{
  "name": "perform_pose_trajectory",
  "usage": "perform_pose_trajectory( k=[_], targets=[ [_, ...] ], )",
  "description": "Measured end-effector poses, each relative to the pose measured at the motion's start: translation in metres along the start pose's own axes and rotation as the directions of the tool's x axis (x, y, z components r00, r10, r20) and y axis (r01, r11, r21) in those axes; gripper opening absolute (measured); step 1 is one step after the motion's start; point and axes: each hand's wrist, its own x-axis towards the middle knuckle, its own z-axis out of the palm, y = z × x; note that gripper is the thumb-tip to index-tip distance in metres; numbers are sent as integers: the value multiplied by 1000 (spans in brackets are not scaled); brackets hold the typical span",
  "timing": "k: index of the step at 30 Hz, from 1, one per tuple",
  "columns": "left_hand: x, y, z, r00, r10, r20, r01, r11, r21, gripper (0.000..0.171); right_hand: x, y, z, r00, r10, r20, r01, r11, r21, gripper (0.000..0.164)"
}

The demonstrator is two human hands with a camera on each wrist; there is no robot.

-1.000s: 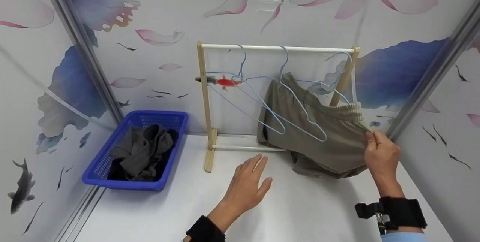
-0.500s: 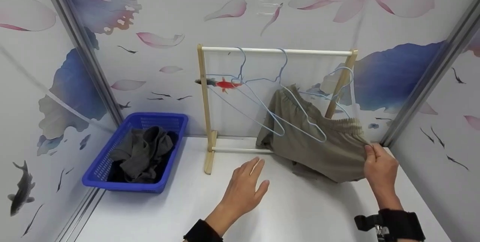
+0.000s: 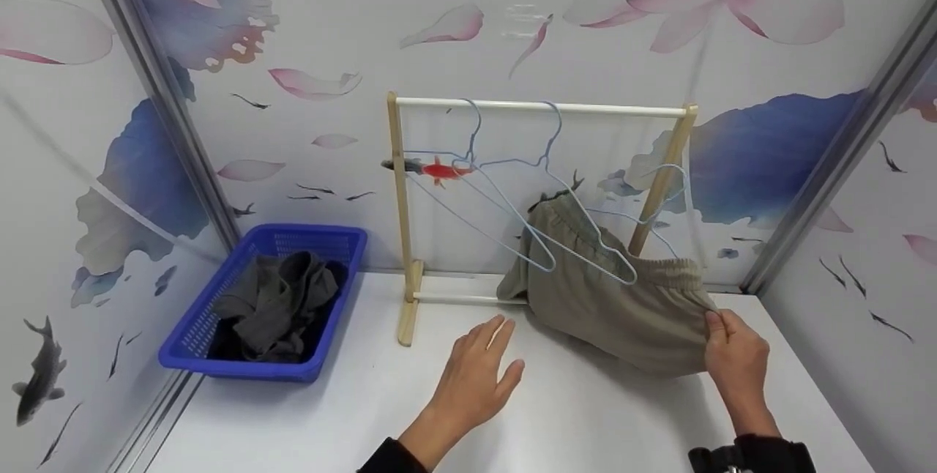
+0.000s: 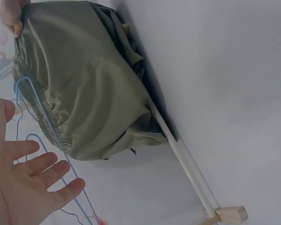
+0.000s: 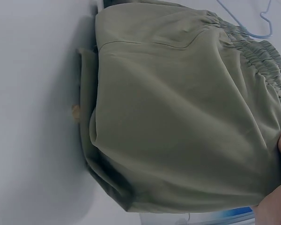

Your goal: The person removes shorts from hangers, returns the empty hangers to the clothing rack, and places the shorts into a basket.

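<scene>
Olive-green shorts (image 3: 607,312) with a gathered elastic waistband droop at the right side of the small clothes rack (image 3: 396,202). My right hand (image 3: 739,359) pinches the right end of their waistband. A blue wire hanger (image 3: 685,180) sticks up out of the waist, its hook below the top rail and apart from it; its lower part is hidden in the cloth. Two bare blue hangers hang from the rail, and the middle hanger (image 3: 561,121) overlaps the front of the shorts. Left of the shorts, my left hand (image 3: 472,374) hovers with fingers spread, holding nothing.
A blue plastic basket (image 3: 172,352) with dark crumpled clothes (image 3: 274,304) stands at the left of the white table (image 3: 585,422). Patterned wall panels (image 3: 329,34) close in the back and both sides. The rack's white lower bar (image 3: 461,299) runs behind the shorts.
My right hand has come down with the shorts and their hanger, whose hook has dropped from rail height to below the rail. The left hand has barely moved and stays spread.
</scene>
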Motion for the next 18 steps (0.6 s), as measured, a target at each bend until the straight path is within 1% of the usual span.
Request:
perform_pose_trajectory(
  k=[7,12,18],
  targets=[
    [-2,-2,0,1000,-19,24,19,1000,-13,52,-14,8,5,997,48,59,-48,999,-7,23],
    [-3,-5,2,999,-28,30,29,999,-33,52,-23,11,10,996,43,82,-42,999,-10,22],
    [-6,-7,3,999,-34,20,34,999,-27,53,-33,16,15,992,51,115,-51,999,-3,23]
  ],
)
